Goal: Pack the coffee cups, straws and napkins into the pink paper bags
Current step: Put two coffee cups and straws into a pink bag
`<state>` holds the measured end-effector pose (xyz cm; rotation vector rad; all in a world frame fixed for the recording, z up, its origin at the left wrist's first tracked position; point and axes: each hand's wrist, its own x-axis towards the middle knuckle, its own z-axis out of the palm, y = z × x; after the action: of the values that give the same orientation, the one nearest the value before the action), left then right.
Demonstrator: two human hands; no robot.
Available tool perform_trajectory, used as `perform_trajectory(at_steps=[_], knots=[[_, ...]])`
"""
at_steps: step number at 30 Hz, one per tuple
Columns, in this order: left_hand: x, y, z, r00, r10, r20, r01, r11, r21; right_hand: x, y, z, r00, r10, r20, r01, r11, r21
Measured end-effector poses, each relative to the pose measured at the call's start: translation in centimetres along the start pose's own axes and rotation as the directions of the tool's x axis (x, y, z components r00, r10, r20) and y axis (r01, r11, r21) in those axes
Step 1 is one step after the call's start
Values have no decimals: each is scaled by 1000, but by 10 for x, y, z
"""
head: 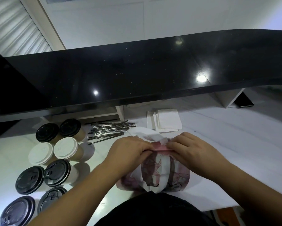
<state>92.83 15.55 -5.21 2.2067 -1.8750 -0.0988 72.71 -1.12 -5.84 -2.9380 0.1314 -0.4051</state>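
A pink patterned paper bag (158, 175) stands on the white counter right in front of me. Its top edge is pinched flat between my left hand (128, 152) and my right hand (190, 149), and white handles stick up behind the fingers. What is inside the bag is hidden. Several lidded coffee cups (64, 149) stand at the left, some with black lids, two with white lids. A bundle of wrapped dark straws (109, 129) lies behind the bag, and a stack of white napkins (166, 121) sits to the right of the straws.
A raised glossy black countertop (137, 70) overhangs the back of the white work surface (234, 144). A dark flat object (243, 100) lies under the overhang at the far right. My dark clothing fills the bottom centre.
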Motion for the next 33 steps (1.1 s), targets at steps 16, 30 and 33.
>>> perform_trajectory(at_steps=[16, 30, 33], knots=[[-19, -22, -18, 997, -73, -32, 71, 996, -57, -5, 6, -11, 986, 147, 82, -156, 981, 118], [-59, -69, -17, 977, -211, 22, 210, 950, -232, -23, 21, -12, 967, 248, 54, -251, 965, 74], [-57, -66, -17, 973, -231, 6, 225, 940, -256, -25, 20, -10, 960, 277, 53, -280, 958, 58]])
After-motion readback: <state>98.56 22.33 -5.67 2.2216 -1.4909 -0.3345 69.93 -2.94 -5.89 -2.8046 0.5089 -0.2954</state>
